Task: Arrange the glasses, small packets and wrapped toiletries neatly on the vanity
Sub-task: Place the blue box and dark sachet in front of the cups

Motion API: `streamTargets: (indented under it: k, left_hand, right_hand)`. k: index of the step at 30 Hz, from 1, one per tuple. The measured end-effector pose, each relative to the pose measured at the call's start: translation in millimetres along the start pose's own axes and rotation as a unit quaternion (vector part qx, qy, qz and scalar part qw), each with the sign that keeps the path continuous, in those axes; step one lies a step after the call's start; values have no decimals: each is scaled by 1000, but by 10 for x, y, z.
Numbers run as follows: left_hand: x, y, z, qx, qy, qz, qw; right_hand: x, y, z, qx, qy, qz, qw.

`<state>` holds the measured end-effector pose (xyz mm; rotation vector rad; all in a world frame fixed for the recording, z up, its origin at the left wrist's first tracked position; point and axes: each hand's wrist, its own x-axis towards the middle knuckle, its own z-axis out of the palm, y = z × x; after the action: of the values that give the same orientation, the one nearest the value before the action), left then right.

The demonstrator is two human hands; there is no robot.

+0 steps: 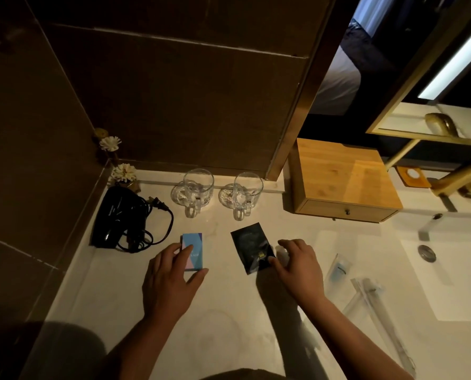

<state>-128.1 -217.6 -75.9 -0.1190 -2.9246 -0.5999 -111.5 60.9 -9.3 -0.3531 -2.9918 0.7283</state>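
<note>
Two clear glass mugs stand on coasters at the back of the white vanity (228, 311), one on the left (197, 187) and one on the right (246, 192). A small blue-and-pink box (191, 249) lies flat in front of them, and my left hand (171, 281) rests on its near end, fingers around its sides. A black packet (252, 246) lies to the right with my right hand (297, 267) touching its near right corner. Clear-wrapped toiletries (338, 270) and long wrapped items (371, 294) lie to the right of that hand.
A black hair dryer (121, 218) with a coiled cord lies at the left by the dark tiled wall. A small flower ornament (124, 174) sits in the corner. A wooden drawer box (344, 179) stands at the back right, beside the sink (453, 270) and gold tap (459, 179).
</note>
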Motion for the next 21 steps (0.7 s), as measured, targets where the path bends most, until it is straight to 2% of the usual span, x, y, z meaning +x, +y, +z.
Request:
streamTargets:
  k: [4, 21]
  left_hand:
    - [127, 2, -3, 17, -10, 13, 1000]
    - [242, -49, 11, -20, -15, 48, 999]
  right_hand:
    - [30, 13, 112, -20, -42, 18, 999]
    - [73, -162, 306, -48, -55, -10, 997]
